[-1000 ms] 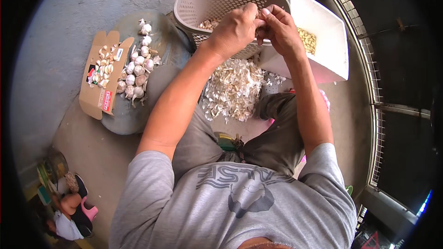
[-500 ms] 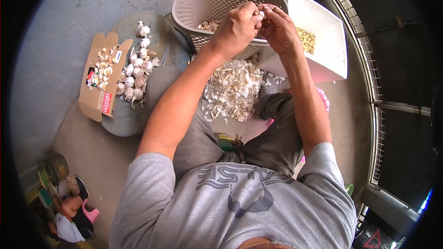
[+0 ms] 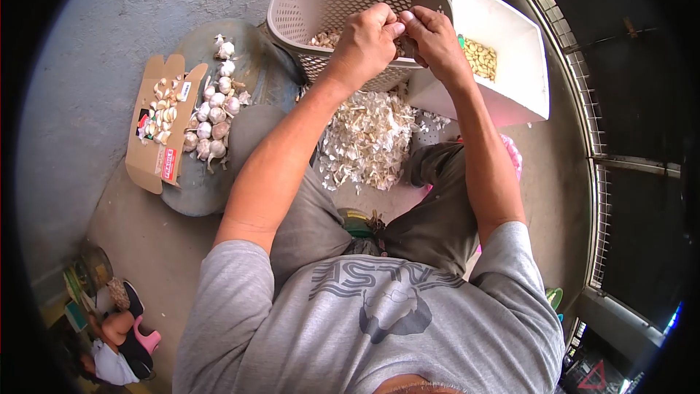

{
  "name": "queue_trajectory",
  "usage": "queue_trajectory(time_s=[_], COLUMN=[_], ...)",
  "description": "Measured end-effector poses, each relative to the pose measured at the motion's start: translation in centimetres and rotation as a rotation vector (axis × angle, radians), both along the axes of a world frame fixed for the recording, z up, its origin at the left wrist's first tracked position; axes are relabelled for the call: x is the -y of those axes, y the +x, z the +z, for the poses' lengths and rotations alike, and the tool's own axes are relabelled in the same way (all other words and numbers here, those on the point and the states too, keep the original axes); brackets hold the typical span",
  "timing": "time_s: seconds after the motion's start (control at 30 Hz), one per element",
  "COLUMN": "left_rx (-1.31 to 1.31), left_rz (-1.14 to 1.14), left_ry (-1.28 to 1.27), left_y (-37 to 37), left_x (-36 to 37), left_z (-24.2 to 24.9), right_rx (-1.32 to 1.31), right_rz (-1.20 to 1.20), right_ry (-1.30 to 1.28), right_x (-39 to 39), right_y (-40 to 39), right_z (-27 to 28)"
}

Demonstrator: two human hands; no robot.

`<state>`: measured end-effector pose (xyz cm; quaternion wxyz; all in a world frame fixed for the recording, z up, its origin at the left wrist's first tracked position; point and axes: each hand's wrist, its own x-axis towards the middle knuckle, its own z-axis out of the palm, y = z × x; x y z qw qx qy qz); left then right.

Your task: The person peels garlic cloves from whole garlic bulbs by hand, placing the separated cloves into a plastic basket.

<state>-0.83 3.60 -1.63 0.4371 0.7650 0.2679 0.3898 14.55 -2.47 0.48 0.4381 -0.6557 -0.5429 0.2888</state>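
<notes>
My left hand (image 3: 367,44) and my right hand (image 3: 437,40) meet over the near side of a beige perforated basket (image 3: 292,13). Fingertips are pinched close together on both. The left has a garlic clove, mostly hidden behind the fingers; I cannot tell what the right fingers grip. Unpeeled cloves (image 3: 324,38) lie in the basket below. Beside the right wrist, pale peeled cloves (image 3: 481,60) fill the bottom of a white foam box (image 3: 519,73). A heap of papery garlic skins (image 3: 368,142) spreads on the floor between my knees and the basket.
On a round grey-blue stool (image 3: 193,201) to the left sit whole garlic bulbs (image 3: 217,113) and an open cardboard box (image 3: 142,157) with loose cloves (image 3: 166,111). A person (image 3: 117,328) is at the lower left. A dark metal gate (image 3: 631,124) runs along the right.
My fingertips have drawn closer, and the whitish garlic piece that showed between them is now covered. The right hand has turned and shifted slightly left. A green spot shows beside it.
</notes>
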Motion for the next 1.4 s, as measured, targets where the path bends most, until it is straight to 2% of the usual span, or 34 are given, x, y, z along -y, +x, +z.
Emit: queue_trajectory(time_s=[0.1, 0.2, 0.3, 0.4, 0.53, 0.63, 0.67, 0.77, 0.8, 0.87, 0.93, 1.03, 1.17, 1.2, 1.3, 1.4], left_rx=[0.023, 0.071, 0.104, 0.108, 0.165, 0.119, 0.106, 0.063, 0.102, 0.035, -0.041, 0.035, 0.133, 0.160, 0.079, 0.085], left_rz=[0.009, -0.009, -0.058, -0.115, -0.181, -0.072, -0.023, 0.112, 0.167, 0.068, -0.048, -0.014, -0.061, -0.038, 0.091, 0.130], left_ry=[0.027, 0.002, -0.092, -0.167, -0.290, -0.253, -0.234, 0.066, 0.160, 0.109, -0.034, 0.094, -0.245, -0.255, -0.199, 0.027], left_y=[0.0, 0.1, -0.1, -0.4, -0.9, -1.2, -1.0, 0.6, 0.9, 1.0, 0.8, 1.3, 0.4, 0.3, 0.1, 0.7], left_x=[0.2, 0.1, 0.2, 0.2, -1.4, -2.9, -2.9, -4.0, -3.5, -2.4, -1.2, -1.1, -1.8, -1.8, -1.8, -2.4], left_z=[0.1, 0.1, 0.8, 1.6, 1.5, 1.6, 1.6, -1.4, -0.9, -0.3, 0.4, -0.8, 0.6, 0.8, 1.1, -0.3], right_rx=[-0.469, -0.827, -0.917, -0.873, -0.923, -0.851, -0.845, -0.832, -0.792, -0.714, -0.709, -0.768, -0.841, -0.853, -0.901, -0.832], right_rz=[0.037, 0.032, 0.078, 0.088, 0.344, 0.393, 0.391, 0.145, 0.093, -0.026, 0.009, 0.074, 0.044, 0.087, 0.112, 0.186], right_ry=[-0.101, -0.091, -0.027, -0.011, -0.063, -0.053, -0.064, -0.028, -0.028, -0.016, -0.018, -0.030, 0.009, 0.012, 0.085, 0.069], right_x=[0.5, 0.2, 0.3, 0.2, 1.0, 0.9, 0.9, 0.2, -0.1, -0.4, -0.5, -0.4, 0.1, -0.1, -0.1, -0.2], right_y=[-0.4, -0.2, -0.2, 0.2, 1.8, 2.1, 2.3, 2.0, 1.8, 1.6, 1.4, 1.2, 0.5, 0.9, 1.4, 2.0], right_z=[0.2, -0.6, -0.9, -1.2, -0.3, -0.5, -0.6, -1.3, -1.7, -2.4, -2.9, -2.9, -1.5, -1.7, -1.9, -1.6])
